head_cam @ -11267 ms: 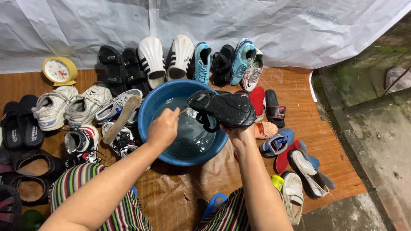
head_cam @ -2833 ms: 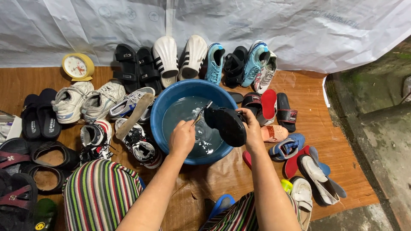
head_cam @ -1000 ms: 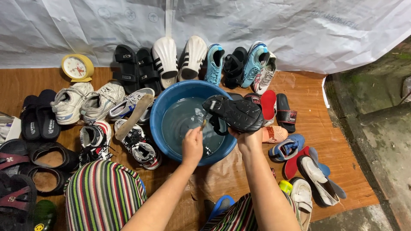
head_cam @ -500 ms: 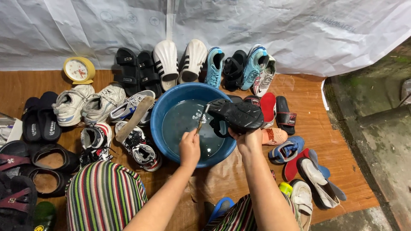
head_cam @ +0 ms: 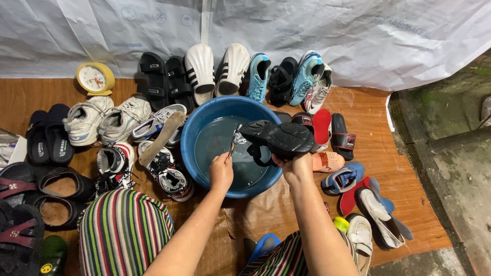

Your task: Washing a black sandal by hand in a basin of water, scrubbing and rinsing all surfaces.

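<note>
My right hand (head_cam: pixel 297 167) holds a black sandal (head_cam: pixel 279 138) sole-up over the right side of a blue basin (head_cam: pixel 204 120) of water. My left hand (head_cam: pixel 221 170) grips a small brush (head_cam: pixel 233 140), whose head points at the sandal's left end. Both hands hover over the basin's near rim. My knees in striped cloth (head_cam: pixel 123 230) show at the bottom.
Many shoes ring the basin: white slip-ons (head_cam: pixel 215 69), black sandals (head_cam: pixel 163 79), blue cleats (head_cam: pixel 307 76), grey sneakers (head_cam: pixel 107 117), red and black slides (head_cam: pixel 330 130). A yellow clock (head_cam: pixel 95 78) stands at the back left. A white sheet (head_cam: pixel 307 30) hangs behind. Concrete ground (head_cam: pixel 450 153) lies right.
The sandal was turned from on edge to sole-up and stays over the basin. My left hand with the brush drew back slightly toward the near rim.
</note>
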